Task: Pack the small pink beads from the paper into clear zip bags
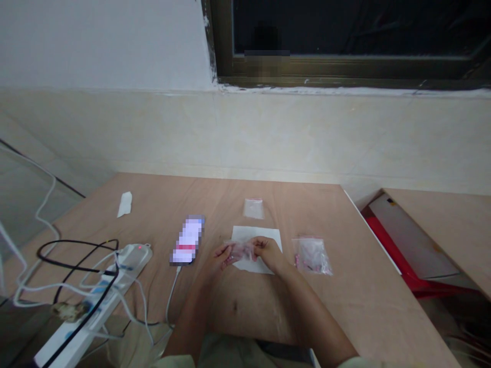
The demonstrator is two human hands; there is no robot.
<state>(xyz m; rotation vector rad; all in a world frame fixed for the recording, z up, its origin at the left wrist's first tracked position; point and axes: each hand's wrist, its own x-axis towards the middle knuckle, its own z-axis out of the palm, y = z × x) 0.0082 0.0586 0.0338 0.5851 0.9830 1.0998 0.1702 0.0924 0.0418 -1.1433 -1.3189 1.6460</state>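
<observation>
A small clear plastic bag (241, 250) is stretched between my two hands, just above a white sheet of paper (253, 266). My left hand (219, 256) pinches its left side. At the right side, the fingers of my right hand (265, 250) are closed on the same bag. Its contents are too small to make out. To the right of my hands lies a larger clear zip bag (313, 255) with small pinkish items inside. Another small clear bag (253, 208) rests flat beyond the paper.
Left of my hands lies a phone (187, 240) with a lit screen and a white charging cable. A white power strip (111, 286) with tangled cables fills the table's left side. A scrap of white paper (125, 204) lies farther back. Beyond the table's right edge is a red object (391, 255).
</observation>
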